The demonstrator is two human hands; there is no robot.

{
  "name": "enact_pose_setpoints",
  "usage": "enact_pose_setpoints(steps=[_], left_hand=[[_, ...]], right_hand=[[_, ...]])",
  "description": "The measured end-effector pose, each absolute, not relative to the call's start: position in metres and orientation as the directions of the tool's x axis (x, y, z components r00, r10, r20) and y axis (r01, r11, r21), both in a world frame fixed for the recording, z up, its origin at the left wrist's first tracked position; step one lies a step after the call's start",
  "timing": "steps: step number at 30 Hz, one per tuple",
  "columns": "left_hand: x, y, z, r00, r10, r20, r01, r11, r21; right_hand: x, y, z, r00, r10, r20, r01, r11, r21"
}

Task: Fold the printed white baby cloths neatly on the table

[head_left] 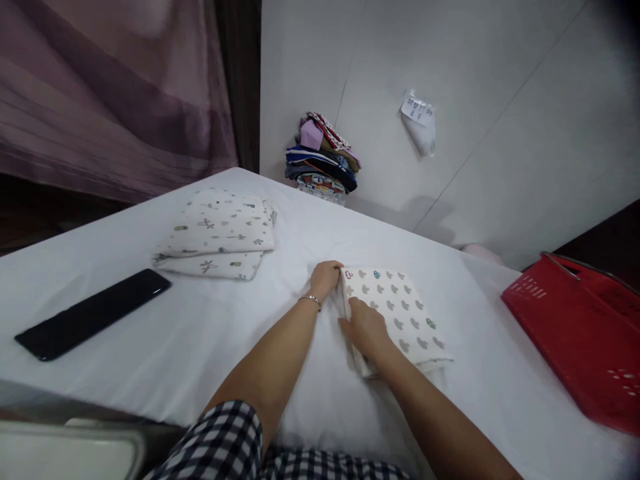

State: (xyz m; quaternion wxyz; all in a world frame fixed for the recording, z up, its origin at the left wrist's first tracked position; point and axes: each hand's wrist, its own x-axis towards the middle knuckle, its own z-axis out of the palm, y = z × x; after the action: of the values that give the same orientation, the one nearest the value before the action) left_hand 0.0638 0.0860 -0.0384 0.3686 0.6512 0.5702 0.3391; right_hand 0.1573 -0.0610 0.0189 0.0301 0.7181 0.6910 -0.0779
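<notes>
Dim, soft light; faint shadows, dark corners, wide-angle distortion

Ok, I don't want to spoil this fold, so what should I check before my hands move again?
1. Left hand at the far left corner of the folded white cloth with small grey prints: ok.
2. Right hand at its left edge: ok.
3. Near edges lined up: not ok, lower layers peek out.
4. Inner layers smooth: cannot tell, they are hidden.
5. Flat, glossy black rectangular device apart from the cloth: ok.
6. Red plastic basket apart from it too: ok.
</notes>
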Motion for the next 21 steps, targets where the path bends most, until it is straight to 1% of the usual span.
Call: enact_pose_setpoints(steps=[2,3,7,9,15,21], left_hand=[[0.064,0.086,-0.038,0.120,0.993,0.016,0.484,-0.073,0.872],[0.064,0.086,-0.038,0.122,0.992,0.019,0.478,-0.075,0.875],[0.064,0.084,-0.036,0.121,0.992,0.040,0.473,-0.093,0.876],[0.065,0.083,-0.035,0.122,0.991,0.047,0.477,-0.100,0.873],[0.064,0.083,-0.033,0.128,0.991,0.050,0.492,-0.107,0.864],[0.063,0.082,-0.032,0.137,0.990,0.046,0.491,-0.108,0.864]], right_hand=[[0.158,-0.061,0.020,0.025,0.987,-0.160,0.998,-0.034,-0.054],[0.161,-0.061,0.021,0.025,0.987,-0.160,0.997,-0.037,-0.068],[0.173,-0.059,0.028,0.011,0.993,-0.118,0.979,-0.034,-0.200],[0.175,-0.060,0.029,0.015,0.995,-0.097,0.977,-0.036,-0.212],[0.162,-0.066,0.024,0.010,0.990,-0.141,0.998,-0.018,-0.057],[0.150,-0.073,0.028,0.027,0.986,-0.167,0.998,-0.016,0.066]])
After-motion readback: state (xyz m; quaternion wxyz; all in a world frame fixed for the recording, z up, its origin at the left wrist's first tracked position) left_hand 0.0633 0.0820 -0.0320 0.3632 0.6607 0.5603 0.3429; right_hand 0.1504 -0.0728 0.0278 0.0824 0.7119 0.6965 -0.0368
